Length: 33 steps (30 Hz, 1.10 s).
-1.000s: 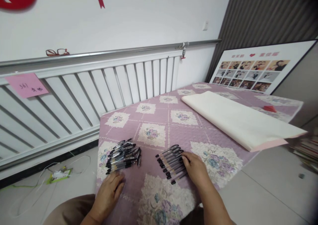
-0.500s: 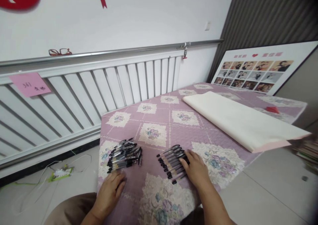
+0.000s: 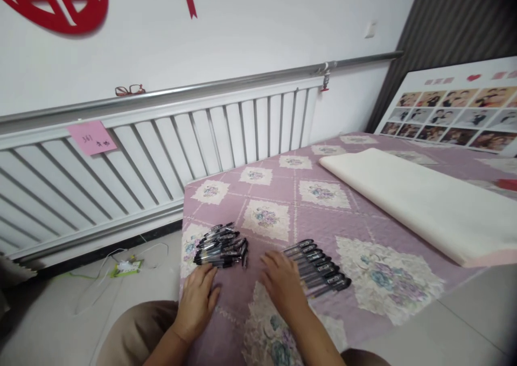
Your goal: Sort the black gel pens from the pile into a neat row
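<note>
My left hand point(image 3: 198, 297) lies flat and open on the purple floral quilt point(image 3: 283, 193), fingertips just below a loose heap of black pens point(image 3: 220, 244). My right hand point(image 3: 281, 283) rests palm down with fingers spread, beside the left ends of a neat row of black pens point(image 3: 319, 266) laid side by side. Neither hand holds a pen.
A long cream roll of paper or cloth point(image 3: 420, 201) lies across the quilt's right side. A white slatted radiator cover point(image 3: 161, 150) with a pink note point(image 3: 91, 137) and red glasses point(image 3: 130, 90) runs behind. A photo board point(image 3: 456, 121) leans at the right. Cables lie on the floor point(image 3: 121, 263).
My right hand has moved from the right side of the pen row to its left side. The view has swung left, shifting everything rightward. My left hand stays put.
</note>
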### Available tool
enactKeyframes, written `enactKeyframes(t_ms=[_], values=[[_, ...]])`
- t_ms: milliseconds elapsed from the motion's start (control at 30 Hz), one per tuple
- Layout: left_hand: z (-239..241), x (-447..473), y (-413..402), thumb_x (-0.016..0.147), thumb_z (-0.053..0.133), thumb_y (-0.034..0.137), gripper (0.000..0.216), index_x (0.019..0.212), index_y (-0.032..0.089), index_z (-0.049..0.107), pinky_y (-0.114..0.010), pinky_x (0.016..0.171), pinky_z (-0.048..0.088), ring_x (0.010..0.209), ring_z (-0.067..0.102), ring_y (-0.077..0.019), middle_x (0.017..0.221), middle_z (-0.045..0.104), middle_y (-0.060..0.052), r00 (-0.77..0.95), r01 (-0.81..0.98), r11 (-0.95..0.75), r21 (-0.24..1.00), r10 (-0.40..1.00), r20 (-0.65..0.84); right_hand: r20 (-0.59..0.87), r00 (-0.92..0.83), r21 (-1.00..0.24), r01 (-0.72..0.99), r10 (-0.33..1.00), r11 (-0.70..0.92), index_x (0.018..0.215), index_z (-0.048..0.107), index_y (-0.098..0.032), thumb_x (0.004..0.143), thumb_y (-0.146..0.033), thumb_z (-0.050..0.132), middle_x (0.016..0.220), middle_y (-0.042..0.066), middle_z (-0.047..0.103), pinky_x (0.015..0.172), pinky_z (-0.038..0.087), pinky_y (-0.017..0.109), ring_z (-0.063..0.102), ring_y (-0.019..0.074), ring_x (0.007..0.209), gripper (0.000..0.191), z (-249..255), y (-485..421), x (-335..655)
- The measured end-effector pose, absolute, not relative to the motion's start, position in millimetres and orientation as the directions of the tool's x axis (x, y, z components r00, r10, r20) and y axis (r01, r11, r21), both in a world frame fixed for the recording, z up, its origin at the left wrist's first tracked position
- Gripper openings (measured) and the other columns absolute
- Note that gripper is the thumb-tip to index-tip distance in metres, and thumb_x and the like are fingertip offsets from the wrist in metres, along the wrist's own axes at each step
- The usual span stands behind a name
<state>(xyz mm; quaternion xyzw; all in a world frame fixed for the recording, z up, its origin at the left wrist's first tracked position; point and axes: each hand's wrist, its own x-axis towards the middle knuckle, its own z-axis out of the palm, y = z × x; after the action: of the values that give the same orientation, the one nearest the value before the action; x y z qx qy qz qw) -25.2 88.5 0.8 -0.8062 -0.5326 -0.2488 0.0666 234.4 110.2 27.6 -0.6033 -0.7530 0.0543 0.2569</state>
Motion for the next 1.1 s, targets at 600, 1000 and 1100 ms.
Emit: enactKeyframes(t_ms=[600,1000,1100], values=[[0,-26,89,0.086,0.051,0.026,0.033,0.119,0.021,0.053,-0.044,0.087,0.044,0.104,0.052,-0.0258,0.112,0.056,-0.011,0.298,0.885,-0.420,0.198,0.841,0.451,0.308,-0.234,-0.399,0.848,0.922,0.348,0.091,0.064,-0.024,0.088,-0.023,0.050,0.100,0.003,0.065,0.095,0.030,0.038,0.053,0.0207,0.100,0.015,28,114,195],[3,-23,89,0.086,0.053,0.027,0.025,0.110,0.022,0.059,-0.041,0.079,0.045,0.092,0.055,-0.0246,0.098,0.059,-0.009,0.308,0.890,-0.411,0.199,0.861,0.405,0.195,-0.365,-0.361,0.836,0.910,0.413,0.101,0.064,-0.027,0.090,-0.017,0.045,0.119,0.002,0.064,0.102,0.023,0.045,0.041,0.0228,0.124,0.024,27,112,172],[5,-23,90,0.085,0.053,0.026,0.022,0.106,0.023,0.060,-0.040,0.078,0.045,0.091,0.055,-0.0240,0.097,0.059,-0.008,0.328,0.873,-0.435,0.219,0.858,0.395,0.179,-0.363,-0.352,0.844,0.915,0.404,0.094,0.065,-0.026,0.090,-0.015,0.047,0.105,0.002,0.068,0.102,0.022,0.045,0.045,0.0217,0.119,0.022,25,113,175]])
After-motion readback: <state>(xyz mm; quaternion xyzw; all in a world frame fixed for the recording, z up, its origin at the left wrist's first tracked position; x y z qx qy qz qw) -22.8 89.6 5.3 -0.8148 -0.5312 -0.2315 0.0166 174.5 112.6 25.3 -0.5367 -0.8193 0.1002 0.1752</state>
